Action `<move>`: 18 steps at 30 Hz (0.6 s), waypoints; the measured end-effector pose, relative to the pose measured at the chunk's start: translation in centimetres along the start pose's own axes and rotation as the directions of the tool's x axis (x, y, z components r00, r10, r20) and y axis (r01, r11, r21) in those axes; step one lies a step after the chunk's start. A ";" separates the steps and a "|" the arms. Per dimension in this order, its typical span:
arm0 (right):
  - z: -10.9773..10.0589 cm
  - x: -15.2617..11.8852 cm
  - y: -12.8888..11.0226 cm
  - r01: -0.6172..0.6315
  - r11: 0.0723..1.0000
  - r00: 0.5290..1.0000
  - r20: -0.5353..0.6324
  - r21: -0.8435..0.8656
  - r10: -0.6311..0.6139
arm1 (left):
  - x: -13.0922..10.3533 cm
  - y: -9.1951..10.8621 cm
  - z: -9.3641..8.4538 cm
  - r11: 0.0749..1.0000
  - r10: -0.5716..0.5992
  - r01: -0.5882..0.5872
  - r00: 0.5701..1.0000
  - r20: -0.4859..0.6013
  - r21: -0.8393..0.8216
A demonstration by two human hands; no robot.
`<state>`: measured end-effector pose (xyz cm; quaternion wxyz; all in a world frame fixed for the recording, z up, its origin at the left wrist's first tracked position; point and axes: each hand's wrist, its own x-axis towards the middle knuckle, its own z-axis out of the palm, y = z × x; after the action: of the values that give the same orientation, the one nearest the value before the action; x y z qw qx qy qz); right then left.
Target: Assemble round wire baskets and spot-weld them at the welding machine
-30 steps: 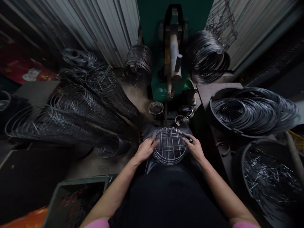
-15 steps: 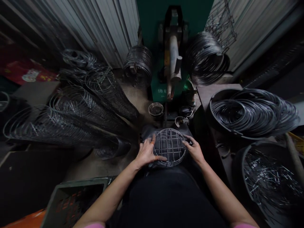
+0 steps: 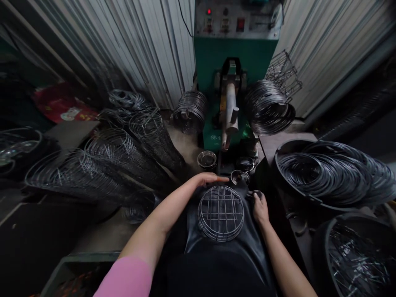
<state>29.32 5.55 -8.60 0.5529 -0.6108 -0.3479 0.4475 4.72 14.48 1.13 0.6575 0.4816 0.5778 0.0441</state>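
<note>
Seems to reach with left hand [image 3: 208, 178] toward a bowl [image 3: 240, 177], grip apart, past wire racks [image 3: 219, 213]; curls right hand [image 3: 260, 207], cannot tell if clamped; next calls for precision.

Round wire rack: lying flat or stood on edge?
Lying flat: the rack's circular grid faces up, over the black sheet.

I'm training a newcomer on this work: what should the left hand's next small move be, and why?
Probably ease the left hand slightly rightward to the nearest small bowl: its extended finger points toward that rim, while the round wire grid lies unheld on the dark-covered lap.
</note>
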 end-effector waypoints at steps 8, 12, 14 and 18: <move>-2.1 0.4 -3.1 -0.350 0.856 0.935 0.089 0.381 0.343 | 0.4 1.2 0.6 0.983 -0.042 -0.026 0.930 0.364 0.180; -1.9 0.1 -4.4 -0.378 0.757 0.914 0.082 0.533 0.398 | -1.7 1.5 0.7 0.983 0.009 -0.075 0.932 0.361 0.168; -1.7 0.0 -4.9 -0.393 0.718 0.905 0.101 0.575 0.414 | -3.3 1.8 1.0 0.972 0.050 -0.124 0.938 0.344 0.197; -1.3 -0.3 -6.2 -0.387 0.737 0.920 0.180 0.554 0.347 | -7.6 2.6 1.5 0.839 0.258 -0.296 0.955 0.145 0.457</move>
<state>30.87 5.65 -2.49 0.6012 -0.4549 -0.0856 0.6514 4.73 10.39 8.17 0.5281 0.7075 0.4692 -0.0225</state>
